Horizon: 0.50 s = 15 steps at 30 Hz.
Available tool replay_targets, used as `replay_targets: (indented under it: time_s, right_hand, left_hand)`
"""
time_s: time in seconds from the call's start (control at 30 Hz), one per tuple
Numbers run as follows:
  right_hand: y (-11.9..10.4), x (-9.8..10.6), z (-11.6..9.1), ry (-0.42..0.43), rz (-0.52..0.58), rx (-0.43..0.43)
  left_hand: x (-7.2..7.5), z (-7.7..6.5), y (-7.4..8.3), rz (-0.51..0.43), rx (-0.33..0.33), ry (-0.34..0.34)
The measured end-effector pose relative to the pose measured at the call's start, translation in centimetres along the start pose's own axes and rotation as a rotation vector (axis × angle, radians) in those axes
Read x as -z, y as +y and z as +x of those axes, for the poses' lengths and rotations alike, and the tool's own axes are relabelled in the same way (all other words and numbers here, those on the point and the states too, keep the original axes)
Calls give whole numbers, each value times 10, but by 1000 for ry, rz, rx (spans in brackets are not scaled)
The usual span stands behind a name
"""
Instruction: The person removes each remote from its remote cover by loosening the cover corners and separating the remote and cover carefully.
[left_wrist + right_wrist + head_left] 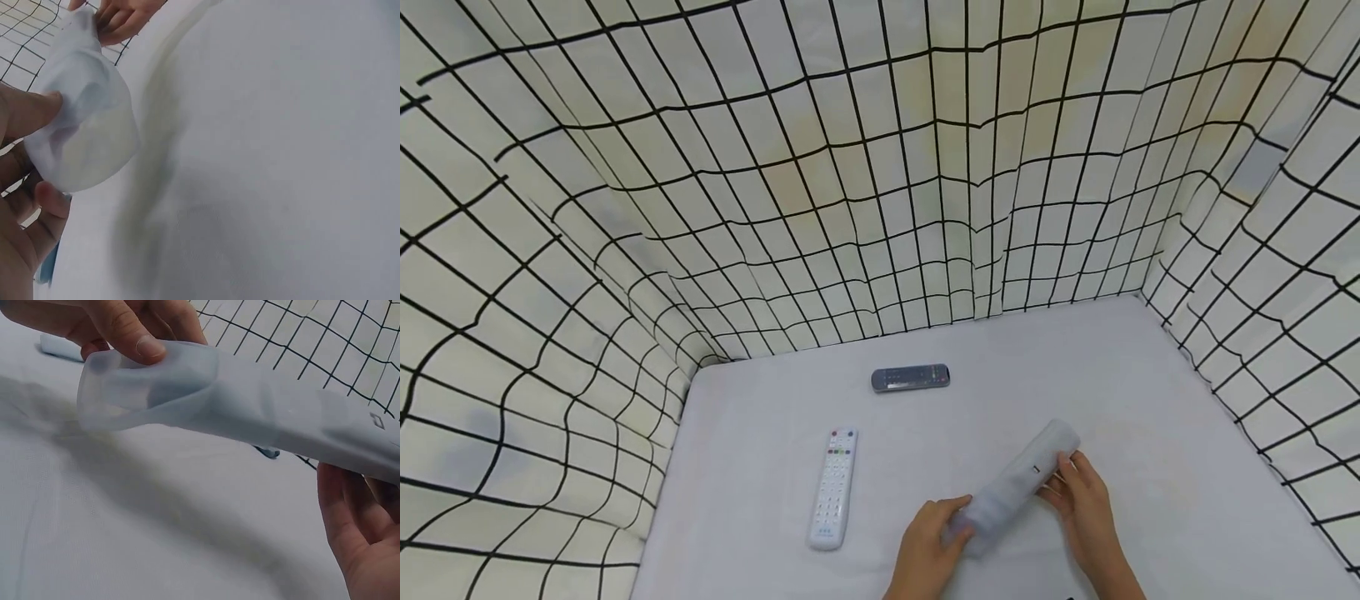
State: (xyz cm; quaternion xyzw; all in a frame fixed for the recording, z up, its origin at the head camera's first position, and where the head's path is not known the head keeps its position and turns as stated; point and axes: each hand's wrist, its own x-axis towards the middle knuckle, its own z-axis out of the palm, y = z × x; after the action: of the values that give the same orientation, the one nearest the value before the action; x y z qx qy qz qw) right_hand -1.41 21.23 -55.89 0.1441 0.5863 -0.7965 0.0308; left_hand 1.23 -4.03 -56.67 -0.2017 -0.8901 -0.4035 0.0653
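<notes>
A long, pale translucent sleeve (1018, 487) with a small dark mark is held at a slant just above the table. A bluish-white shape (178, 390) shows through its wall; what it is cannot be told. My left hand (928, 542) pinches the near, open end of the sleeve (97, 147), thumb on one side and fingers on the other. Farther up, my right hand (1086, 508) grips the other end, with its fingers under the sleeve in the right wrist view. The loose mouth of the sleeve (94, 400) gapes beside the left fingertips.
To the left, a white remote control (832, 492) lies lengthwise on the white-covered table (752, 467). A dark grey remote control (911, 377) lies crosswise farther back. White cloth walls with a black grid (850, 200) rise around the back and sides.
</notes>
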Motion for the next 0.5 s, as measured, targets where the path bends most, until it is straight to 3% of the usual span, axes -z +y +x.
replay_targets:
  time_s: [0.23,0.37,0.5]
  right_hand:
    - [-1,4,-4,-145,109,34]
    - [-2,7,-2,-314,237,26]
    - [0,12,-1,-481,340,-35]
  left_hand:
    - [7,3,-16,40,1,110]
    - [12,4,-21,26,5,167]
    - [17,5,-23,9,50,222]
